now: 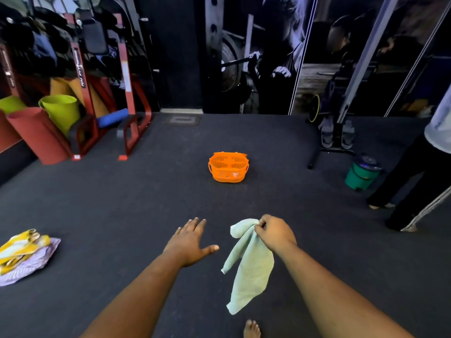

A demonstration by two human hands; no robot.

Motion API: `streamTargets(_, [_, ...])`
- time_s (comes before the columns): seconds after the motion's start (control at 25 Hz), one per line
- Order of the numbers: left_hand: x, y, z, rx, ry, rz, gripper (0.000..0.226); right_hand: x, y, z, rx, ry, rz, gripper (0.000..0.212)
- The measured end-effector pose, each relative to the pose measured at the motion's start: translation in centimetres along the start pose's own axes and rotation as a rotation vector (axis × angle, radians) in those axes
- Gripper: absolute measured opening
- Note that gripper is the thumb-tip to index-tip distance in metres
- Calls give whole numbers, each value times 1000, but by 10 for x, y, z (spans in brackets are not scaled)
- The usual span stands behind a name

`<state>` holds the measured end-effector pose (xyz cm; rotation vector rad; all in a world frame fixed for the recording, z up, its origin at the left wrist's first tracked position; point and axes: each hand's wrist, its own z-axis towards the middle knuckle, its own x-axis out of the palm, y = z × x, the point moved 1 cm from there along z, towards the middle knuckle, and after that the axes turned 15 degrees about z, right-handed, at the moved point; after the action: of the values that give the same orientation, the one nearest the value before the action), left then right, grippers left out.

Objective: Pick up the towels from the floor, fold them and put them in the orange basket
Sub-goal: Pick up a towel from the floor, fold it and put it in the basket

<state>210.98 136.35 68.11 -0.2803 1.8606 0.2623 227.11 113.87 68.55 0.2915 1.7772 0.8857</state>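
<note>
Our right hand (pixel 274 231) pinches the pale green cloth towel (pixel 249 264) by a corner, dangling above the dark floor; our left hand (pixel 192 240) hovers spread, holding nothing. One-corner grip could slip before folding; the orange plastic basket (pixel 228 168) sits well ahead.

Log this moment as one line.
right hand pinches green towel | left hand open | orange basket empty

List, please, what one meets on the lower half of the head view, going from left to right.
Pile of yellow and lilac cloth towels on the floor → open left hand → pale green cloth towel hanging down → right hand gripping its top → standing person's dark striped trousers.
</note>
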Motion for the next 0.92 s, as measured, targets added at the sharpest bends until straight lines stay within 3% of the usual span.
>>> streamTargets(0.12, [-20, 14, 75, -35, 6, 7, 127, 2, 7, 81, -38, 27, 36, 16])
streamTargets(0.24, [-41, 16, 136, -36, 25, 34, 119, -3, 11, 154, -48, 47, 74, 17])
streamTargets(0.4, [-73, 23, 218, -62, 2, 14, 126, -12, 23, 247, -52, 62, 59, 16])
streamTargets(0.6, [-88, 46, 304, -72, 47, 16, 109, -17, 42, 346, -89, 55, 17, 16])
streamTargets(0.76, [-105, 82, 394, -74, 27, -18, 136, -8, 62, 436, -111, 27, -20, 17])
streamTargets(0.92, [-134, 125, 477, -32, 33, -28, 141, 1, 91, 509, -121, 11, -34, 17])
